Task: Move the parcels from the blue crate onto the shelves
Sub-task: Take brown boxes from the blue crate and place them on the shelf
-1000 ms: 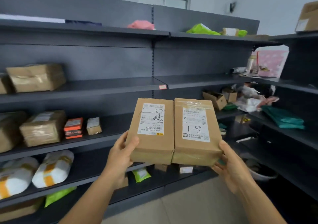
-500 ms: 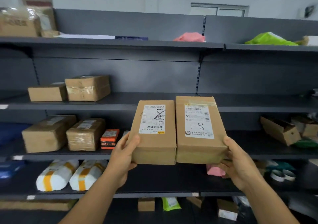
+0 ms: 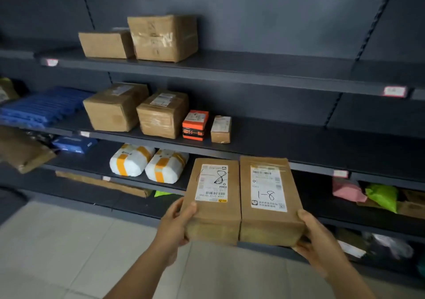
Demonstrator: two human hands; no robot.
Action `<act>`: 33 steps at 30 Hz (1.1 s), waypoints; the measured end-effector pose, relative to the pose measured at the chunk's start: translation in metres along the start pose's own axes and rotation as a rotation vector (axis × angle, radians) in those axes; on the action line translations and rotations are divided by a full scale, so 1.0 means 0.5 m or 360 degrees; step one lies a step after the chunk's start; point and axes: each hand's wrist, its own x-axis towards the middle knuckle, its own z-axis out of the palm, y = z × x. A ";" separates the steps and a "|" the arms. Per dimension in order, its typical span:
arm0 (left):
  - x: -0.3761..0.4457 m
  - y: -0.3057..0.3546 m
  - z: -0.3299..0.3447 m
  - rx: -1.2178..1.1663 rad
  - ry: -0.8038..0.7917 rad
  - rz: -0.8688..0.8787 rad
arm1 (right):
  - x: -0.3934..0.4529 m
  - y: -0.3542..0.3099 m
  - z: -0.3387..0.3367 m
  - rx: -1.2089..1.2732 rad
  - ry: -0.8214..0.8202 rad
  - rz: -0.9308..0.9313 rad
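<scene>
Carrying two brown boxes (image 3: 241, 200) side by side in front of the shelves (image 3: 276, 142): my left hand (image 3: 174, 227) grasps the left box, my right hand (image 3: 319, 241) the right; I should keep them pressed together, level, and slide both onto bare shelf beside the small boxes (image 3: 208, 128)
</scene>
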 end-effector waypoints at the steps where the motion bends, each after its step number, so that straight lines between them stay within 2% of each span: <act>1: 0.017 -0.012 -0.017 0.0018 0.0008 -0.0039 | 0.015 0.020 0.022 -0.0007 0.0028 0.0046; 8: 0.168 -0.057 -0.123 0.0142 0.0037 -0.0198 | 0.131 0.118 0.165 0.0012 0.0097 0.0242; 17: 0.395 -0.129 -0.153 0.0076 0.0086 -0.0294 | 0.363 0.220 0.259 0.0075 0.0105 0.0352; 29: 0.751 -0.209 -0.077 -0.0032 0.0122 -0.0197 | 0.717 0.237 0.317 -0.0056 0.0052 0.0144; 33: 0.843 -0.207 -0.048 0.0036 0.0185 -0.0057 | 0.811 0.239 0.344 -0.0067 0.0048 0.0086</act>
